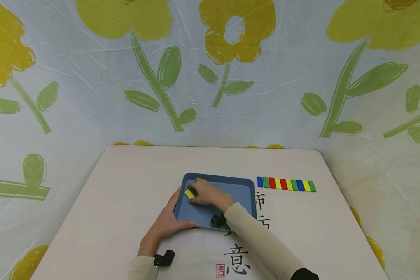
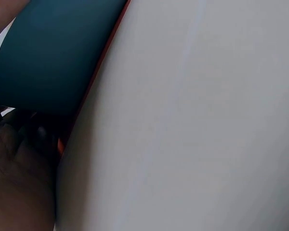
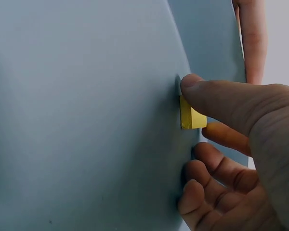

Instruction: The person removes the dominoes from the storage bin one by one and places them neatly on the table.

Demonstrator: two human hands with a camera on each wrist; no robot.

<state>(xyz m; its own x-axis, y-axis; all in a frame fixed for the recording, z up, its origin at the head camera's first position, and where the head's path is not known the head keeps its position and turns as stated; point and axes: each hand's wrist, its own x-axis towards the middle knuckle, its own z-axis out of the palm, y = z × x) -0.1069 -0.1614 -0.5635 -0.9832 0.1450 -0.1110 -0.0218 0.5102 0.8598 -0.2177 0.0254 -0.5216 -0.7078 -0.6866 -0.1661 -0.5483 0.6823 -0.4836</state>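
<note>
A shallow blue tray (image 1: 231, 188) sits near the middle of the table. My left hand (image 1: 166, 221) grips its near left corner, thumb along the near rim and fingers along the left side. Inside the tray, my right hand (image 1: 208, 192) pinches a small yellow block (image 3: 194, 115) between thumb and index finger, close to the left wall. The other right fingers curl loosely below it in the right wrist view. A thin red-orange edge (image 2: 102, 55) shows under the tray in the left wrist view; the rest of that layer is hidden.
Right of the tray lies a straight row of blue, green, red and yellow blocks (image 1: 286, 184). Black characters (image 1: 236, 259) and a red seal mark (image 1: 220, 270) show on the tabletop before it. A flower-printed sheet (image 1: 266, 109) surrounds the table.
</note>
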